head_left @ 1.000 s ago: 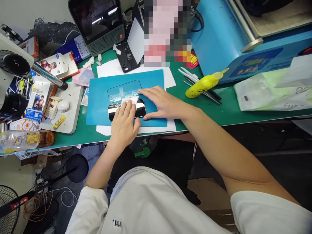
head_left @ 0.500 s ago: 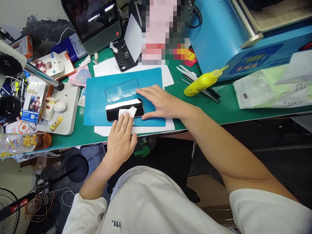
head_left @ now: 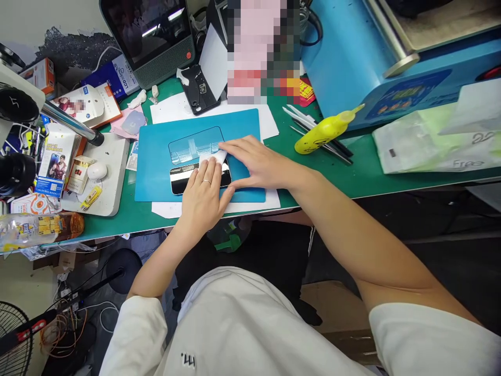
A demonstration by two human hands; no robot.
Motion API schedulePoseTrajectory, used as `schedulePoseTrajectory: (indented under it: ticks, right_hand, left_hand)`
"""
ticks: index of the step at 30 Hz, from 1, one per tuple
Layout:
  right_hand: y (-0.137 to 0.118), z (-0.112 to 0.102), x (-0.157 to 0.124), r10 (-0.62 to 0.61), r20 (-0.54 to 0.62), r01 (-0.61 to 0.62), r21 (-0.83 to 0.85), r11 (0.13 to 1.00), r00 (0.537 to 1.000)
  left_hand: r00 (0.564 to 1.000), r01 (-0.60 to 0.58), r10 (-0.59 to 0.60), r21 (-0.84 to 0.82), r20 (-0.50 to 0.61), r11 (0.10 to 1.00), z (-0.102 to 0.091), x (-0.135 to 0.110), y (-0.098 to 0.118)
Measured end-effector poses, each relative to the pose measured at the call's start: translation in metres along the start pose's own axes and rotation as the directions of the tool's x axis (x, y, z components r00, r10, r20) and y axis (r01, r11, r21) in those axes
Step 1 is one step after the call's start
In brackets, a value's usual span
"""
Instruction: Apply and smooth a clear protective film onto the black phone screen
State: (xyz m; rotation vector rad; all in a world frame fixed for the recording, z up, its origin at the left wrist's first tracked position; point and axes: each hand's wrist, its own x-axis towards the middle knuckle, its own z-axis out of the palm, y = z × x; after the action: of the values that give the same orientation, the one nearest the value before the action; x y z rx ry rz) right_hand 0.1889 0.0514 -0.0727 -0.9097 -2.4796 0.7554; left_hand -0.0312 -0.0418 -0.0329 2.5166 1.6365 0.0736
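A phone (head_left: pixel 180 183) with a glossy black screen lies flat on the blue mat (head_left: pixel 151 162). My left hand (head_left: pixel 203 197) presses a folded white wipe (head_left: pixel 213 156) onto the upper right part of the screen, its fingers laid out over the wipe. Around the phone's right end is my right hand (head_left: pixel 258 164), its thumb and fingers spread apart. Its thumb is at the phone's lower right corner, and its forefinger reaches the right end of a clear black-edged glass sheet (head_left: pixel 194 142). That sheet lies just beyond the phone, reflecting light.
Behind the mat lies an opened black phone shell (head_left: pixel 201 94). A yellow squeeze bottle (head_left: pixel 326 133) and slim tools (head_left: pixel 303 119) lie to the right, near a large blue machine (head_left: pixel 340 62). Boxes and a drink bottle (head_left: pixel 43 228) crowd the left side.
My left hand has slid the wipe right and away from me, from the screen's lower middle to its upper right part. My right hand has hardly moved.
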Motion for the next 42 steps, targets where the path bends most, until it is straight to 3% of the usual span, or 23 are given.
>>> schedulePoseTrajectory:
  ticks: [6,18,24,28,37,42]
  right_hand:
    - [0.000,0.000,0.000,0.006,-0.001,-0.006,-0.002,1.000,1.000]
    - [-0.001,-0.001,0.000,0.017,0.004,-0.017,-0.017,1.000,1.000]
    - [0.001,-0.001,0.000,0.004,0.008,-0.004,0.000,1.000,1.000]
    - [0.001,-0.001,0.000,0.003,0.004,-0.003,0.007,1.000,1.000]
    - [0.003,0.001,-0.001,-0.028,-0.026,0.028,-0.002,1.000,0.999]
    - [0.002,0.000,0.000,-0.022,-0.014,0.023,0.014,1.000,1.000]
  left_hand:
    - [1.000,-0.004,0.004,-0.013,-0.018,1.000,0.005,0.008,0.000]
    - [0.999,-0.025,0.024,0.027,0.026,0.999,0.004,-0.042,0.002]
    - [0.999,-0.012,0.009,0.049,0.050,0.999,0.007,-0.054,0.007]
    - [0.999,-0.027,0.025,0.051,0.045,0.998,0.005,-0.044,0.009]
    - [0.998,-0.038,0.037,0.012,0.047,0.999,0.002,0.007,0.007]
    - [0.999,-0.032,0.032,0.004,0.042,0.999,0.003,0.007,0.009]
